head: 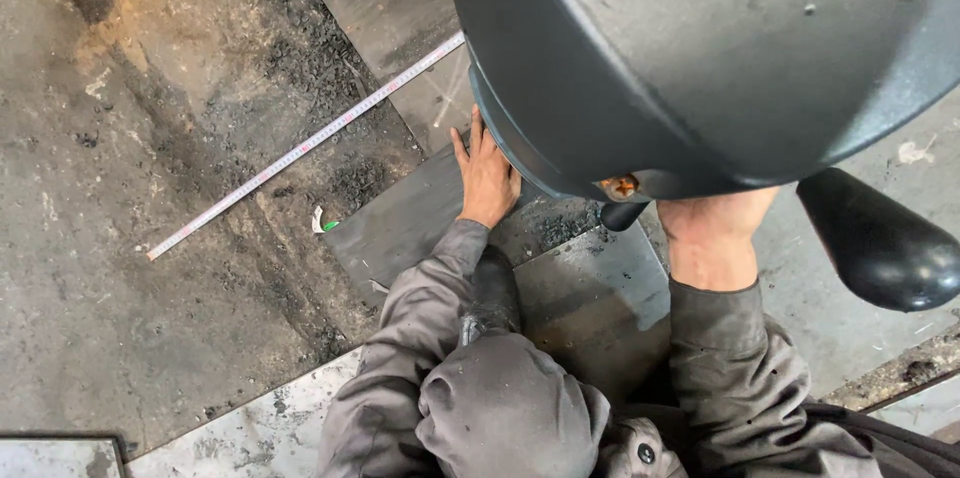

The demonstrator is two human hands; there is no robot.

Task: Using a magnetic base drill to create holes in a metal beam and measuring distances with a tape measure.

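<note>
A large dark rounded shield, like a welding mask, fills the upper right of the head view and hides what lies under it. My left hand lies flat, fingers together, on a dark metal plate on the floor, its fingertips at the shield's lower edge. My right wrist rises from a grey sleeve and goes under the shield, so the right hand is hidden. I crouch in grey work clothes, with a knee and a dark shoe below the left hand.
A long white tape measure lies diagonally across the grimy concrete floor at left. More steel sheets lie under me. A black rounded handle sticks out at right. A light metal sheet sits at the bottom left.
</note>
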